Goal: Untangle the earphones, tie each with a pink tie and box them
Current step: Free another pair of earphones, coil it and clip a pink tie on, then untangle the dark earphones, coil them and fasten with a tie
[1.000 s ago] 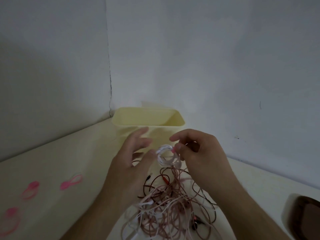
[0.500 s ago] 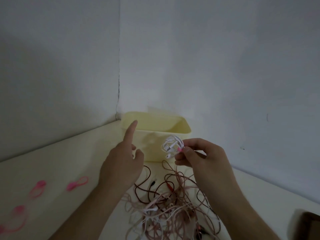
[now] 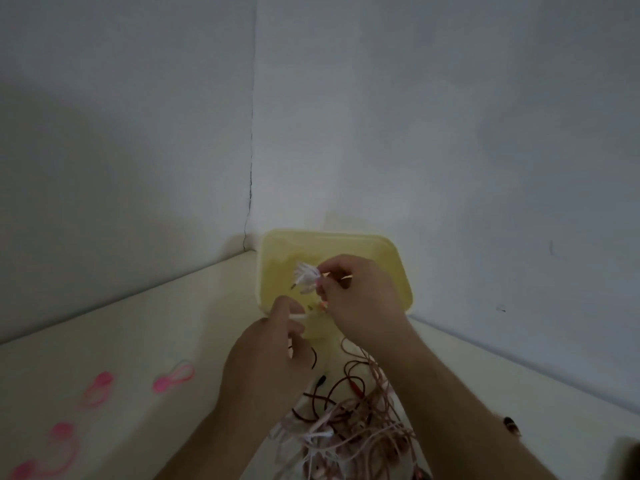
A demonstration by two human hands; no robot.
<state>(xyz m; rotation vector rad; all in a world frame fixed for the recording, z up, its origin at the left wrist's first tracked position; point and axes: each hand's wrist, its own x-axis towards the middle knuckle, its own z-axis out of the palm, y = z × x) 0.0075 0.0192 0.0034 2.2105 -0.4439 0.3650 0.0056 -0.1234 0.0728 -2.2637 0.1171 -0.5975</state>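
Pinching a coiled white earphone (image 3: 306,276) over the open yellow box (image 3: 398,268) at the bench's far corner, the right hand (image 3: 360,299) has its fingers curled round the bundle. The left hand (image 3: 266,362) hangs just beside the box's near rim, fingers loosely curled, holding nothing. Tangled earphones (image 3: 349,424) lie toward the near edge, pink ties (image 3: 173,377) toward the left.

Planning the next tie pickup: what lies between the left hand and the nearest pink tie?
In the head view, only bare cream tabletop separates the left hand from the nearest pink tie.
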